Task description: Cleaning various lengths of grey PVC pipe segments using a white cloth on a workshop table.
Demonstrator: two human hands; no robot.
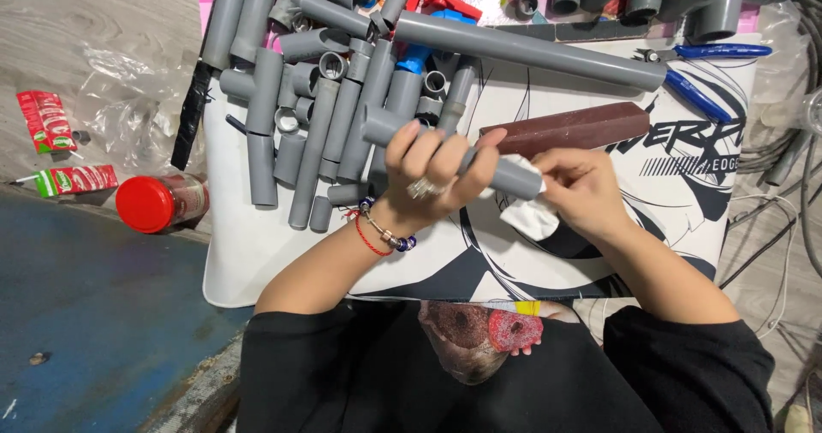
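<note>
Nearest, a black sleeved top with a round pink and brown picture (484,335), low in the view. Just past it, both hands over the near middle of the white printed mat (248,253) on the floor.

Left hand (428,176) wrapped tight round a short grey plastic pipe (514,176), thumb on the right side, ring and bead bracelets showing at the wrist. Pipe lying almost flat, long way running left to right, left end tipped a bit toward the far side. Right hand (586,189) closed on a small white wipe (531,215), pressing it against the pipe's right end. Right hand nearer that end; left hand gripping the middle.

Just behind, touching or nearly touching the fingers, a long dark brown block (569,127). Toward the mat's far left corner, a heap of grey pipe pieces and joints (317,108). Across the far edge, one long grey pipe (531,50), tilted. At the far right corner, blue-handled pliers (711,56).

Off the mat's left edge, a red-lidded jar (158,202) on its side, red and green cartons (60,146), crinkled clear plastic (128,78).
</note>
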